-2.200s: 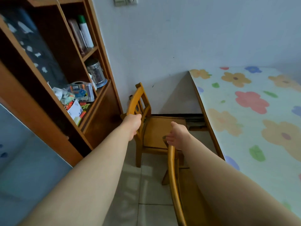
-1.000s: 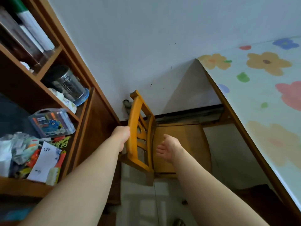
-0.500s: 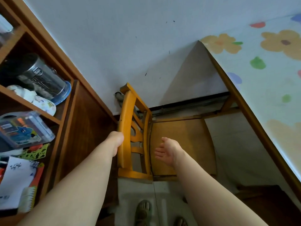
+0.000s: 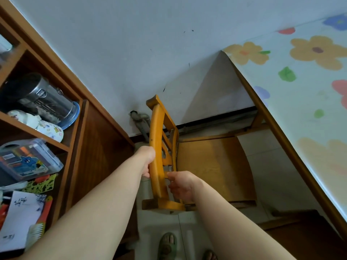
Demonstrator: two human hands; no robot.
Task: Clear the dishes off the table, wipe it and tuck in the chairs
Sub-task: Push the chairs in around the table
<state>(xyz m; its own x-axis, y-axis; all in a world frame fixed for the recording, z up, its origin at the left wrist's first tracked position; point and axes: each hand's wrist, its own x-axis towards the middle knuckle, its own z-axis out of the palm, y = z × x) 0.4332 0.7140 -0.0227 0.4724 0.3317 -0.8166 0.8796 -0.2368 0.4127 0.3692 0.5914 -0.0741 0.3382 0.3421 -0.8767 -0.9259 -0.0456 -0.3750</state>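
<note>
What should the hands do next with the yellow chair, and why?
Probably push the chair a little further toward the table. Both the left hand and the right hand grip its backrest, and only part of the seat sits under the table edge, so it looks only part tucked in.

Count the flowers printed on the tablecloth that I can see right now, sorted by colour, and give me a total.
Flowers in view on the tablecloth:
Yellow flowers: 3
Blue flowers: 2
Pink flowers: 1, cut off by the frame edge
Total: 6 flowers. The small green and red marks look like leaves or petals, so they are not counted.
</note>
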